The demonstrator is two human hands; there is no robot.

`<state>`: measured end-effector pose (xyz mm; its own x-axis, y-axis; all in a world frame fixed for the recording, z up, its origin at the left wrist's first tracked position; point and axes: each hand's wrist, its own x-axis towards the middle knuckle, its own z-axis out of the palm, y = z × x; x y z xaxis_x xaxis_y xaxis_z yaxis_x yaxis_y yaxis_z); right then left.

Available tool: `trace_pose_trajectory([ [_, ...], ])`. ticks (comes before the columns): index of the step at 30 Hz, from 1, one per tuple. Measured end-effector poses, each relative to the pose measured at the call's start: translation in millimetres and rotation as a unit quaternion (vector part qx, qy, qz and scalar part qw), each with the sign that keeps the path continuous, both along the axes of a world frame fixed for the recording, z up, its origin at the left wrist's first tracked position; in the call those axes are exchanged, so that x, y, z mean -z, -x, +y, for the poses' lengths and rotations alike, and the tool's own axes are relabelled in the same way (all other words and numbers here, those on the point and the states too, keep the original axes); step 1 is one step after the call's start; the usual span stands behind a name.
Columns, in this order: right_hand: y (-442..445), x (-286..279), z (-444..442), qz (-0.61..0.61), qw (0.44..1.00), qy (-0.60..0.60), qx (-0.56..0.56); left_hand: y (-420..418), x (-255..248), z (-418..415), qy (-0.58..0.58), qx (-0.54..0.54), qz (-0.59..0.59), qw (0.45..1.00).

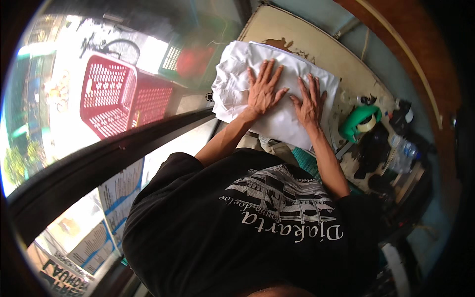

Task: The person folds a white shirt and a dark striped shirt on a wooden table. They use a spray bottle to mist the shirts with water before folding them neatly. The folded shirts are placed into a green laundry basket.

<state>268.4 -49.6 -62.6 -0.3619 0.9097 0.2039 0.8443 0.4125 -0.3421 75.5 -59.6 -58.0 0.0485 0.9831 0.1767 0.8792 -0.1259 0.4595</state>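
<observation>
A stack of white folded fabric [289, 122] lies in front of me on a worn tabletop [285, 22]. My left hand [265, 89] rests palm down on the cloth's upper middle, fingers spread. Beside it, my right hand [311, 100] presses flat toward the cloth's right side, its fingers also apart. Neither hand grips anything. Wrinkles gather along the fabric's left end, while the part under my hands looks smoother. Layered edges show at the far side of the stack.
To the right on the table sit a green tape dispenser [349, 126] and a clear plastic bottle [406, 150]. A dark window frame [111, 156] runs along my left. A pink plastic laundry basket [107, 85] and a bicycle [122, 48] appear on the window side.
</observation>
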Motion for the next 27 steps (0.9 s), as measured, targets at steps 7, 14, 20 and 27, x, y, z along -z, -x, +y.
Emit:
trace_pose_trajectory([
  [7,1.1,4.3,1.3,0.031,0.999,-0.006,-0.025,32.1,-26.5,8.6,0.019,-0.164,-0.045,0.985],
  [14,9.7,1.7,1.7,0.024,0.997,-0.039,-0.069,48.2,11.9,9.4,0.017,-0.208,-0.153,0.966],
  [20,12.5,2.9,4.3,0.036,0.996,-0.022,-0.077,53.6,13.5,3.5,-0.011,-0.241,-0.254,0.937],
  [27,15.1,1.1,3.5,0.031,0.996,-0.015,-0.079,70.1,1.3,-11.3,-0.008,-0.203,-0.263,0.943],
])
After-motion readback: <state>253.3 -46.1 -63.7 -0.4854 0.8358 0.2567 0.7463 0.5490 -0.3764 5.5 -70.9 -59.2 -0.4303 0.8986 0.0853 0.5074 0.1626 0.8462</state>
